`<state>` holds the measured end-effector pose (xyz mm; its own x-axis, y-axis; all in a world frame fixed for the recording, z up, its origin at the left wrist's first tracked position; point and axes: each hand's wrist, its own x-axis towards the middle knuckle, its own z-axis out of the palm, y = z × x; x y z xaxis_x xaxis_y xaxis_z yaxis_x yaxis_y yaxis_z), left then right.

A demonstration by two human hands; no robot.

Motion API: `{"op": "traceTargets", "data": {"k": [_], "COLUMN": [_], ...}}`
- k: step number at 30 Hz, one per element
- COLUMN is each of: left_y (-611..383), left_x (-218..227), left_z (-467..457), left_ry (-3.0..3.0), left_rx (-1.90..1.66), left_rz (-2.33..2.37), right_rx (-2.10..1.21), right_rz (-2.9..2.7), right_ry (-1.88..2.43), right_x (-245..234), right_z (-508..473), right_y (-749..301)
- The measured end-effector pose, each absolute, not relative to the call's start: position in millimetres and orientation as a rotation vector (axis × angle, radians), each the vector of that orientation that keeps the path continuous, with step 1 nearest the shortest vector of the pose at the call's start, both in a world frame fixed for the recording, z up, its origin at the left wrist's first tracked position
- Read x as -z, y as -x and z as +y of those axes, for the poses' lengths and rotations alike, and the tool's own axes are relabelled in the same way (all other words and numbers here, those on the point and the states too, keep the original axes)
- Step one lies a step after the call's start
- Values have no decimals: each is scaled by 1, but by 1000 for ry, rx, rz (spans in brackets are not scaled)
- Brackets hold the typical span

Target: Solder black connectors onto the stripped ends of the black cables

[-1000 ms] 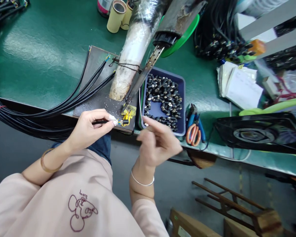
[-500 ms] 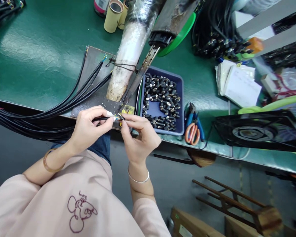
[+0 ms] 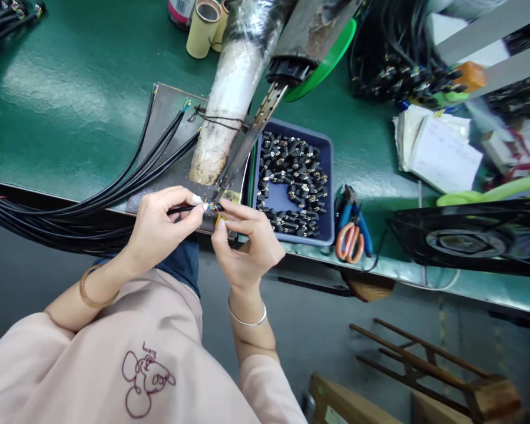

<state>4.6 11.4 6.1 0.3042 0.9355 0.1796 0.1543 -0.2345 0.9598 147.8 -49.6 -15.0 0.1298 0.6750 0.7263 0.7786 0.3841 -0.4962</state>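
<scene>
My left hand pinches the end of a black cable, whose stripped coloured wires poke out past my taped fingertip. My right hand is closed on a small black connector part and holds it against those wire ends. Both hands meet over the front edge of a dark work plate, just below the tip of a soldering tool. A blue tray of several small black connectors sits right of my right hand.
A bundle of black cables runs from the left over the green table. Orange and blue cutters lie right of the tray. A black fan, papers and cardboard tubes stand around.
My right hand came back from the blue tray with a connector part and now meets my left hand at the cable end. The left hand stayed put.
</scene>
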Motion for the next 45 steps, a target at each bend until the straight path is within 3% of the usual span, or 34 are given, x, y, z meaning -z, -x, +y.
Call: {"op": "traceTargets", "data": {"k": [26, 38, 45], "left_y": [0, 4, 2], "left_x": [-10, -11, -17], "left_z": [11, 9, 5], "left_ry": [-1660, -1859, -2143], "left_rx": [-941, -1018, -1014], "left_rz": [1006, 889, 940], "right_rx": [157, -154, 214], "right_rz": [-1735, -1452, -1631], "right_ry": [1312, 1416, 1375], "right_x": [8, 9, 5], "right_z": [-51, -55, -56], "right_y": [-155, -151, -148]}}
